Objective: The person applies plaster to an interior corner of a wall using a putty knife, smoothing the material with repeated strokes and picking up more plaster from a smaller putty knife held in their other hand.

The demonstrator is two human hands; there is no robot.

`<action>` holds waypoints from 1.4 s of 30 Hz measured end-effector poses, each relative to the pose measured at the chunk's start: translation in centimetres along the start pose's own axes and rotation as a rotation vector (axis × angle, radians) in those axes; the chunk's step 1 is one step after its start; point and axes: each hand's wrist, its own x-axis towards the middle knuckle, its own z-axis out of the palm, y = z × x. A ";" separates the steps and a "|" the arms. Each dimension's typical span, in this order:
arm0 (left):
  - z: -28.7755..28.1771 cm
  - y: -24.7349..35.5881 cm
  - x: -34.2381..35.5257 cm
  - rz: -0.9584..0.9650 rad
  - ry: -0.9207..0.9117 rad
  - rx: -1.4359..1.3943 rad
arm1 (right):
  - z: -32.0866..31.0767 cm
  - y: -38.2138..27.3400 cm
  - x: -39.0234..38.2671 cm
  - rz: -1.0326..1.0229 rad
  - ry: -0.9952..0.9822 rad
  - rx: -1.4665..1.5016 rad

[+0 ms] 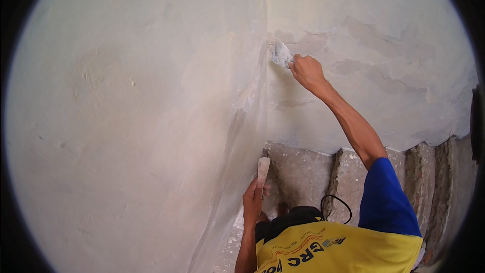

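Observation:
My right hand (308,73) is closed round the handle of a putty knife (281,54), with the arm stretched up and forward. Its blade, smeared with white filler, lies against the right-hand wall (384,96) just beside the inner corner. Lower down, close to the left-hand wall (126,136), my left hand (252,203) grips a second flat scraper (263,171). That one points upward, its pale blade coated with filler. The fingers hide its handle. Damp grey-beige patches of filler (371,35) spread over the right-hand wall.
Rough concrete steps (300,169), spotted with white, run along the foot of the right-hand wall. A dark cord loop (337,203) hangs by my waist. At the far right edge stands a dark object (475,124) that I cannot make out.

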 end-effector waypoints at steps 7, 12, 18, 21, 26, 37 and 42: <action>0.0 -1.3 0.2 0.003 -0.004 -0.039 | 1.6 -1.0 1.8 -0.014 0.023 -0.020; -1.0 -2.0 0.4 0.015 -0.041 0.018 | 2.4 -0.2 1.3 0.002 0.082 -0.120; -1.0 -1.3 0.3 -0.044 -0.010 -0.032 | -2.3 1.2 -2.8 0.156 0.058 -0.089; -0.9 -1.4 0.4 -0.022 0.001 -0.047 | -1.2 0.5 -2.2 0.149 0.061 0.088; -1.5 -1.4 0.5 -0.075 0.015 0.048 | 2.3 -1.2 -2.1 0.378 0.146 0.638; -1.4 0.0 -0.5 -0.118 0.087 0.088 | 6.8 1.9 -3.9 0.403 0.237 0.427; -1.2 -0.5 -0.5 -0.111 0.104 0.064 | 2.6 5.3 -3.3 0.205 0.170 0.141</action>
